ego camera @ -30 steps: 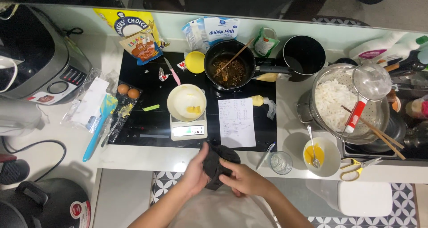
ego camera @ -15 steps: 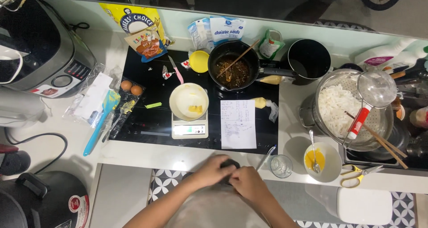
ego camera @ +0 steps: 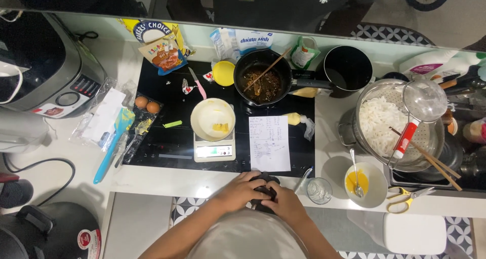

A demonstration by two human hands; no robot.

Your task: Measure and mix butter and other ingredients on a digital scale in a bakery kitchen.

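Note:
Both my hands meet at the counter's front edge, close to my body, around a small black object (ego camera: 263,190). My left hand (ego camera: 241,190) wraps it from the left and my right hand (ego camera: 285,203) covers it from the right. What the object is cannot be made out. Just beyond it lies a white sheet of paper (ego camera: 270,143) on the black cooktop (ego camera: 167,132). To the paper's left stands a kitchen scale (ego camera: 214,148) carrying a cream bowl (ego camera: 213,118) with a yellow lump inside.
A dark pan of browned food (ego camera: 262,79) with chopsticks sits at the back, beside an empty black pot (ego camera: 348,68). On the right are a colander of white noodles (ego camera: 392,122), a bowl with yolk and spoon (ego camera: 362,183), a glass (ego camera: 319,190) and scissors (ego camera: 408,198). Two eggs (ego camera: 147,105) lie left.
The black object was held lower and more open a second ago. Both hands have since closed together over it, right at the counter edge.

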